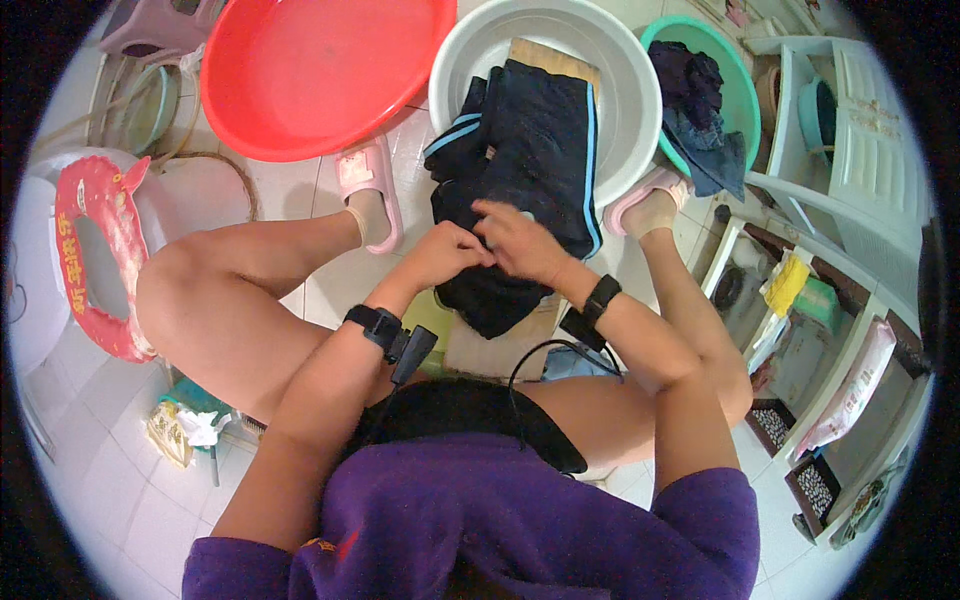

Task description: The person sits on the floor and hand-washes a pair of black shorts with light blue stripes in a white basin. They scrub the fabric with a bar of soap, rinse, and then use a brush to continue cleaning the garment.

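Dark track pants (535, 150) with light blue side stripes lie in a heap over a wooden washboard (555, 60). The board leans in a grey-white basin (448, 75) between my legs. Over the near part of the cloth my two hands meet. My left hand (440, 254) is closed in a pinch, its fingertips against the fingers of the other hand. My right hand (522, 243) is curled, with one finger reaching out to the left. Whatever the fingertips pinch is hidden or too small to name.
A large red basin (325, 80) stands at the far left. At the far right, a green basin (742, 105) holds dark clothes (690, 95). A white shelf rack (840, 130) lines the right side. A red ring-shaped seat cover (100, 330) is beside my left knee.
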`<state>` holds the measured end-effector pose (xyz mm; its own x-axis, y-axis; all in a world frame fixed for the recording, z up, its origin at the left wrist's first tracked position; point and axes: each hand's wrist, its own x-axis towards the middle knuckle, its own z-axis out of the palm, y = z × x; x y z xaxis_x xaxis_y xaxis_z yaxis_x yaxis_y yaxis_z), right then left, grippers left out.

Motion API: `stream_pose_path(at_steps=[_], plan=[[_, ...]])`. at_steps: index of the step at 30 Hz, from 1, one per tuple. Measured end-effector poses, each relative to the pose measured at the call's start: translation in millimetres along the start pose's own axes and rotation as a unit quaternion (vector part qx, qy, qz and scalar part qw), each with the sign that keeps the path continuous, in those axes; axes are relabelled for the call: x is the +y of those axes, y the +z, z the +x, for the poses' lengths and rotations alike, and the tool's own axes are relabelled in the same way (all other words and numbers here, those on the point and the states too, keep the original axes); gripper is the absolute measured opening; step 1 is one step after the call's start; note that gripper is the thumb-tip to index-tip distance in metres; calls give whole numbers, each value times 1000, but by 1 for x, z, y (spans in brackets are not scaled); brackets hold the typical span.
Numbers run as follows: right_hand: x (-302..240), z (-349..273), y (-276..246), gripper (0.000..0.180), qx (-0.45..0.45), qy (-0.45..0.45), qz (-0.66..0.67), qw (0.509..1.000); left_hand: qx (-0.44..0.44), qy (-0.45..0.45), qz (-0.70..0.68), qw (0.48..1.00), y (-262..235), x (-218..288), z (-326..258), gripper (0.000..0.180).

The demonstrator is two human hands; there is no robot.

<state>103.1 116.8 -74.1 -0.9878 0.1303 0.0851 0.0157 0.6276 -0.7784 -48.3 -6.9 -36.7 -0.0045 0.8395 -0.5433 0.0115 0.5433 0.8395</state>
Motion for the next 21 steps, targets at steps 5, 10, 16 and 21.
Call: stream_pose_path(at_steps=[5,10,16,21], plan=[[26,18,-16,34,109,61,-114,986,-38,-53,1,998,0,-2,0,19],[53,33,-40,24,40,188,-242,951,-56,-17,97,994,4,11,-7,19],[25,34,-41,37,42,243,-188,951,49,-4,133,990,11,9,-9,19],[0,43,-46,32,19,326,-126,937,325,-7,257,910,10,-7,-8,24]])
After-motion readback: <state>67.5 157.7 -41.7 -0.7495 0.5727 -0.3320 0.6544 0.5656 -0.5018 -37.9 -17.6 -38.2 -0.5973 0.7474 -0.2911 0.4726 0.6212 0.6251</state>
